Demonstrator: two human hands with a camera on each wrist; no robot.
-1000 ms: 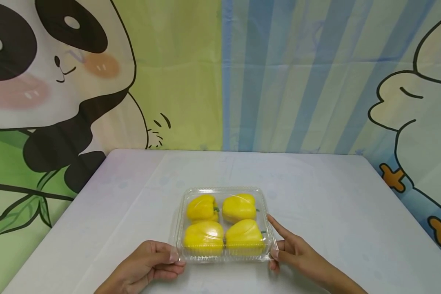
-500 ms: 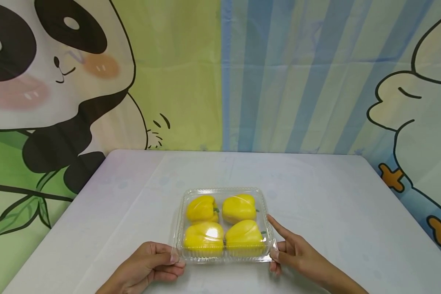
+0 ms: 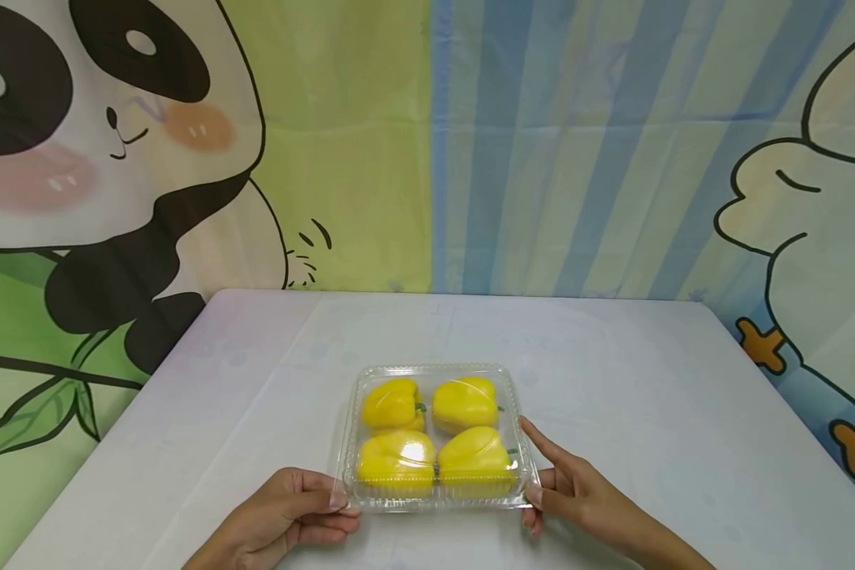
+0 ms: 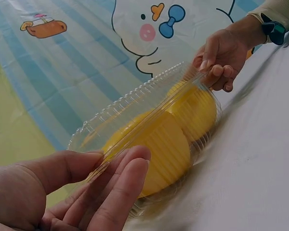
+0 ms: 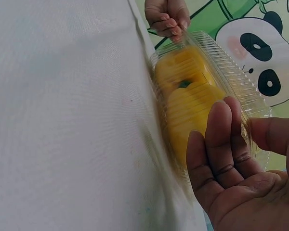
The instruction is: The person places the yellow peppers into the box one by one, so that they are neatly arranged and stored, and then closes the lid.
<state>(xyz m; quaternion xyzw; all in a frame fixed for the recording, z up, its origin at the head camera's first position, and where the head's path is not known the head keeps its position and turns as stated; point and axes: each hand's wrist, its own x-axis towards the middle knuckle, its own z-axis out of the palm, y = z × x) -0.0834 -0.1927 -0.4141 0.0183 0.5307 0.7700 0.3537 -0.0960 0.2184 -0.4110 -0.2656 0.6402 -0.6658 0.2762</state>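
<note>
A clear plastic clamshell box (image 3: 435, 503) with its lid down sits on the white table near its front. Several yellow bell peppers (image 3: 399, 459) with green stems lie inside it in two rows. My left hand (image 3: 288, 511) pinches the rim at the box's front left corner between thumb and fingers. At the front right corner my right hand (image 3: 584, 499) pinches the rim, its index finger stretched along the right side. In the left wrist view the thumb lies on top of the rim, and the fingers (image 4: 118, 187) are below it. The right wrist view shows a similar pinch (image 5: 248, 130).
The white table (image 3: 613, 380) spreads out around the box. Behind it hangs a printed cloth backdrop (image 3: 527, 142) with a cartoon panda (image 3: 114, 158) at the left and a white cartoon figure (image 3: 826, 261) at the right. A dark band (image 4: 273, 30) circles the right wrist.
</note>
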